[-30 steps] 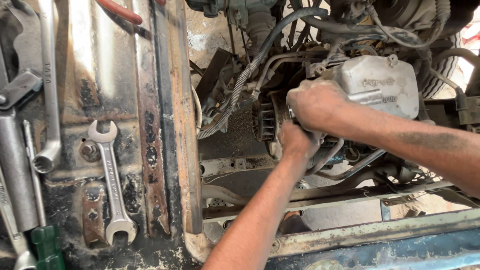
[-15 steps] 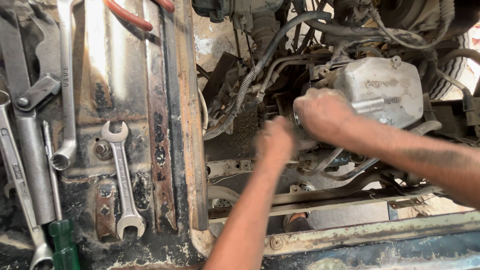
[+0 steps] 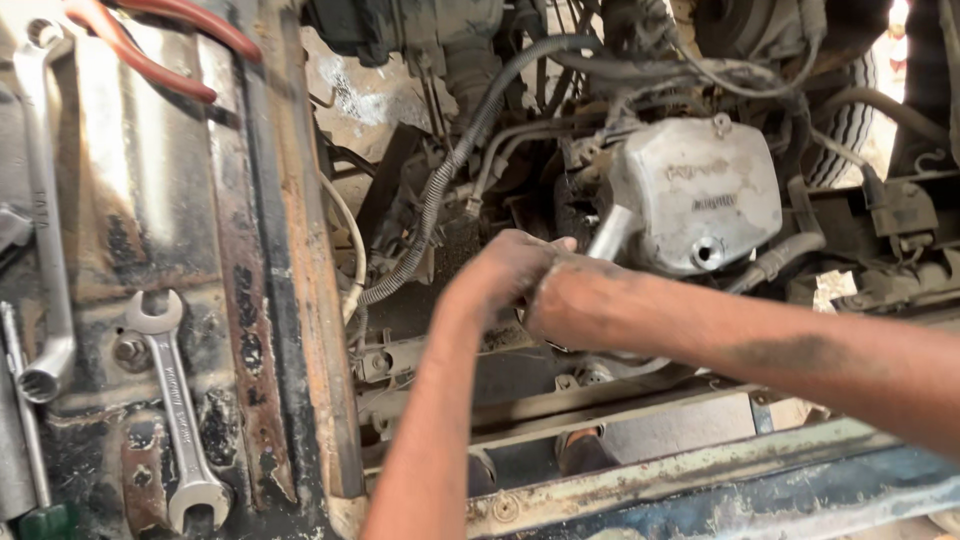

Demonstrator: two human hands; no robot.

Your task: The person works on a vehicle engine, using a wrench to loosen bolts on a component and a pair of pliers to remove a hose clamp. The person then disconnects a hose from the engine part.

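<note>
My left hand [image 3: 497, 272] and my right hand [image 3: 572, 300] are pressed together low in a greasy engine bay. Both are closed around a silver metal handle [image 3: 612, 232], whose upper end sticks up between them. The lower end and whatever it sits on are hidden under my hands. Just behind the handle is a dull grey cast metal cover [image 3: 700, 195]. My left forearm rises from the bottom edge and my right forearm comes in from the right. Both hands are slightly blurred.
A rusty body panel [image 3: 150, 200] on the left carries an open-ended spanner [image 3: 178, 405], a long ring spanner [image 3: 45, 220] and a green-handled tool [image 3: 40, 522]. A corrugated hose [image 3: 450, 170], red cable [image 3: 160, 60], wires and frame rails [image 3: 640, 485] surround the hands.
Both hands have shifted left and lower, away from the grey cover, and closed together. The silver handle now shows between them. The view has also shifted slightly.
</note>
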